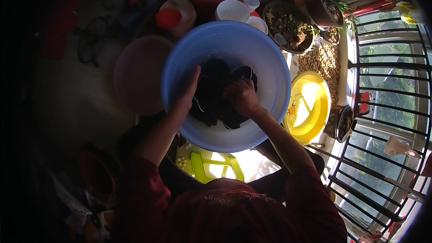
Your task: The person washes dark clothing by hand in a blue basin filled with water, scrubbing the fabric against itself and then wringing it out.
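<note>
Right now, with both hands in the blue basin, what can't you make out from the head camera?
- Left hand: fingertips buried in the dark cloth, so its grip is unclear.
- Right hand: closed on the cloth; fingers curled under, hidden.
- Blue basin: water level unreadable; the dark cloth and shadow cover the bottom.
- Floor at left: too dark to identify things.
- Yellow-green stool: partly hidden by basin and arms.

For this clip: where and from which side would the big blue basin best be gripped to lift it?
Probably by the rim of the blue basin, at opposite left and right edges, coming in from the sides. It is wide, round and smooth-walled, with no handles visible. Both the left hand and right hand are inside it on the dark cloth, so they would need to come out first.
</note>
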A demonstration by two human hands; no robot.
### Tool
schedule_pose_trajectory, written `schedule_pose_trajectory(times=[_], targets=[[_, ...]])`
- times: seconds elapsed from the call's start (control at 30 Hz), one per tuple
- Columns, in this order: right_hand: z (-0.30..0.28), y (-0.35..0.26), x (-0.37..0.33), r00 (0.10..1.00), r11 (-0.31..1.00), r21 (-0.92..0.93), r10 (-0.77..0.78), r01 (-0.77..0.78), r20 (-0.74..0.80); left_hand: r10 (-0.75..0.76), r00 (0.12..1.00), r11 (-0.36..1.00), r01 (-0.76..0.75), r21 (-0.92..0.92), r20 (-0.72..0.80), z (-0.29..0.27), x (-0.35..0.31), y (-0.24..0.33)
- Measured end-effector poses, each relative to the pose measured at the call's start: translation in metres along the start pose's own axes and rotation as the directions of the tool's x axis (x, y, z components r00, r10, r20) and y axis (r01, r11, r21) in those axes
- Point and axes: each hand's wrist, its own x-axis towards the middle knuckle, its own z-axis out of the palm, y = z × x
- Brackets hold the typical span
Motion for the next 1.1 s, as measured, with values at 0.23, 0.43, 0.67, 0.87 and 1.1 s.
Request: schedule_pose_trajectory(times=[0.23,0.43,0.67,0.87,1.1], targets=[[-0.011,-0.057,-0.066,0.995,0.987,0.156,0.016,-0.032,0.102,0.081,0.955,0.368,-0.294,0.882,0.285,0.043,-0.054,0.033],[0.023,-0.022,-0.052,0.771,0.811,0.051,0.571,-0.583,-0.281,0.236,0.902,-0.189,-0.322,0.928,0.362,0.055,-0.084,-0.004],[0.067,0.034,-0.007,0.724,0.718,-0.099,0.676,-0.689,-0.142,0.159,0.933,-0.230,-0.282,0.931,0.322,0.056,-0.019,-0.012],[0.081,0.078,0.028,0.650,0.625,-0.254,0.759,-0.738,-0.021,0.031,0.970,-0.104,-0.236,0.966,0.240,0.045,0.031,-0.015],[0.042,0.114,0.068,0.410,0.412,0.032,0.890,-0.911,0.201,0.014,0.997,0.590,0.053,0.806,-0.076,0.068,0.039,0.032]])
